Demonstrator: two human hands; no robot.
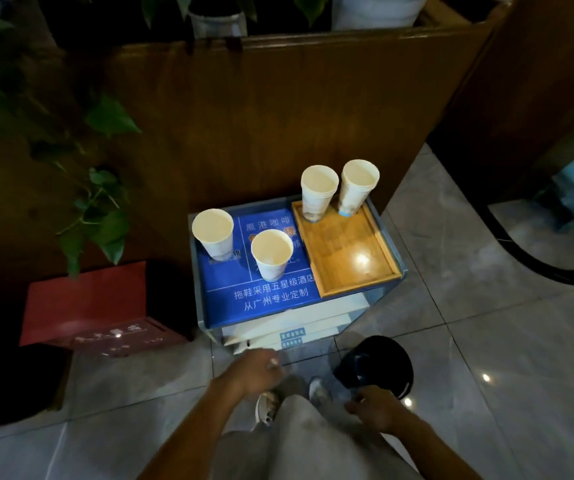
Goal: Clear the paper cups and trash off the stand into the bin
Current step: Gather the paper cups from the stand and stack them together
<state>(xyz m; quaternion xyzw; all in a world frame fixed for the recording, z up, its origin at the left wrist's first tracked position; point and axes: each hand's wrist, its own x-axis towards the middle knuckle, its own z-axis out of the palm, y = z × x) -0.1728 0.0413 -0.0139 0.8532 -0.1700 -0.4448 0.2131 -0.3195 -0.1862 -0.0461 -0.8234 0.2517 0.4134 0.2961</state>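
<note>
The stand (209, 308) has a blue printed top. Two single white paper cups stand on the blue part, one at the back left (213, 233) and one nearer the middle (272, 253). A wooden tray (358, 258) covers the right side, with two stacks of paper cups (319, 192) (358, 186) at its far end. On the floor to the stand's front right sits a black bin (387, 351). My left hand (256, 374) hangs below the stand's front edge, fingers curled on a small pale scrap (273, 363). My right hand (377, 407) is curled at the bin's near rim; its grip is hidden.
A red box (98, 310) lies on the floor left of the stand, under a leafy plant (102, 202). A wooden partition (261, 116) rises right behind the stand. Grey floor tiles (486, 306) spread to the right. My legs and shoes (268, 407) are below.
</note>
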